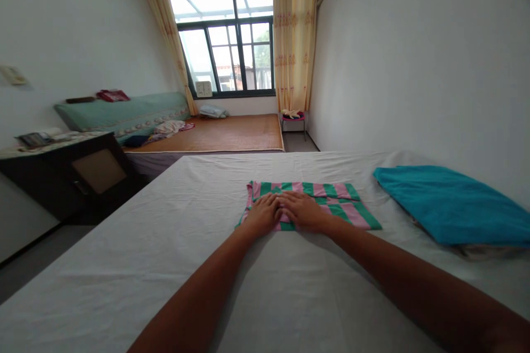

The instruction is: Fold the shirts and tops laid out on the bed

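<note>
At the far left a dark cabinet (89,174) stands beside the bed. Beyond it a low bed with a green bolster (124,113) and a woven mat (219,132) runs up to the window (227,38). In the middle, on the white sheet (157,242), lies a folded striped cloth (331,192), pink and green, flat and roughly rectangular. The left hand (261,213) rests palm down on its near left part, fingers flat and closed on nothing. The right hand (305,211) lies just beside it, likewise flat and grasping nothing, and the fingertips of the two touch. The cloth looks light, soft and limp, so it would likely sag and come unfolded if lifted by one corner. The folded edges at either side, or a palm slid beneath, seem the surest places to take it. To the right, well apart from the hands, a teal cushion (451,207) lies near the wall
</note>
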Available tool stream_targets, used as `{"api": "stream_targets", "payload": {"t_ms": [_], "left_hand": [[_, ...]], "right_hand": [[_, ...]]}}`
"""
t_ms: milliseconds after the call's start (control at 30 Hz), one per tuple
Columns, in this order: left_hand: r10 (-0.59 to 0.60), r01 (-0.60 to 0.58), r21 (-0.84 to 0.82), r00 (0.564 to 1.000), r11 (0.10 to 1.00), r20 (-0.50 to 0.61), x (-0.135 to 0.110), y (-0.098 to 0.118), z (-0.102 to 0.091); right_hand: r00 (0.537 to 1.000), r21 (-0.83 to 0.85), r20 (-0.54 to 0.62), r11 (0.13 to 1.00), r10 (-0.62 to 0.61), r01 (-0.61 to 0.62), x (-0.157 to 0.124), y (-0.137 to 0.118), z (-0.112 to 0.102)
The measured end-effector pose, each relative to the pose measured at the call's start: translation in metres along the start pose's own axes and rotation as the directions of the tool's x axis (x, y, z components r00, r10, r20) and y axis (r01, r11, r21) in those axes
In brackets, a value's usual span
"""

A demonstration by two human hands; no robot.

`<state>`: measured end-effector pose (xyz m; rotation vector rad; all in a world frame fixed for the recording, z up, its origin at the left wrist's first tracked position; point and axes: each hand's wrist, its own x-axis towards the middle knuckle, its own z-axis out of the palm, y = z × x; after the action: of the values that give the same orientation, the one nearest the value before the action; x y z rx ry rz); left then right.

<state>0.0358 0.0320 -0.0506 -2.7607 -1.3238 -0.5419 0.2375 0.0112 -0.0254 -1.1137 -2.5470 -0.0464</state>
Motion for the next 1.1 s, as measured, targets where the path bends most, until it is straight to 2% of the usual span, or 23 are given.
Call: {"api": "stream_targets", "payload": {"t_ms": [67,133,300,367,467,567,667,800,967,1033,1100], "left_hand": [[-0.04,0.038,0.037,0.997,0.999,0.068,-0.003,0.0,0.004],[-0.08,0.074,0.066,0.992,0.995,0.095,-0.005,-0.003,0.004],[-0.114,0.105,0.116,0.991,0.988,0.068,-0.005,-0.005,0.003],[-0.124,0.115,0.127,0.99,0.985,0.065,-0.005,-0.005,0.004],[-0.13,0.12,0.136,0.989,0.983,0.068,-0.007,-0.005,0.005],[-0.13,0.12,0.142,0.989,0.983,0.064,-0.008,-0.004,0.005],[-0.132,0.121,0.149,0.989,0.981,0.064,-0.007,-0.004,0.005],[-0.142,0.132,0.151,0.988,0.98,0.061,-0.007,-0.003,0.005],[-0.201,0.19,0.154,0.977,0.97,0.066,-0.008,-0.008,0.001],[-0.225,0.214,0.147,0.972,0.966,0.066,-0.008,-0.01,-0.004],[-0.241,0.232,0.144,0.969,0.962,0.047,-0.005,-0.01,-0.008]], "right_hand": [[0.997,-0.038,0.075,0.999,0.029,-0.026,-0.001,-0.003,0.012],[0.99,-0.079,0.099,0.993,0.099,-0.092,-0.001,0.004,0.016],[0.981,-0.131,0.102,0.98,0.165,-0.151,0.0,0.045,0.006],[0.946,-0.148,0.131,0.95,0.295,-0.276,-0.009,0.068,0.005],[0.854,-0.192,0.179,0.869,0.489,-0.457,-0.035,0.107,0.008],[0.808,-0.236,0.162,0.817,0.567,-0.526,-0.063,0.142,0.007],[0.786,-0.26,0.137,0.788,0.603,-0.559,-0.079,0.163,0.006],[0.776,-0.278,0.069,0.76,0.626,-0.588,-0.086,0.171,0.009],[0.755,-0.307,-0.06,0.707,0.653,-0.637,-0.091,0.164,0.009],[0.785,-0.323,-0.106,0.726,0.61,-0.607,-0.091,0.153,0.007],[0.844,-0.31,-0.096,0.79,0.528,-0.53,-0.087,0.14,0.007]]}}
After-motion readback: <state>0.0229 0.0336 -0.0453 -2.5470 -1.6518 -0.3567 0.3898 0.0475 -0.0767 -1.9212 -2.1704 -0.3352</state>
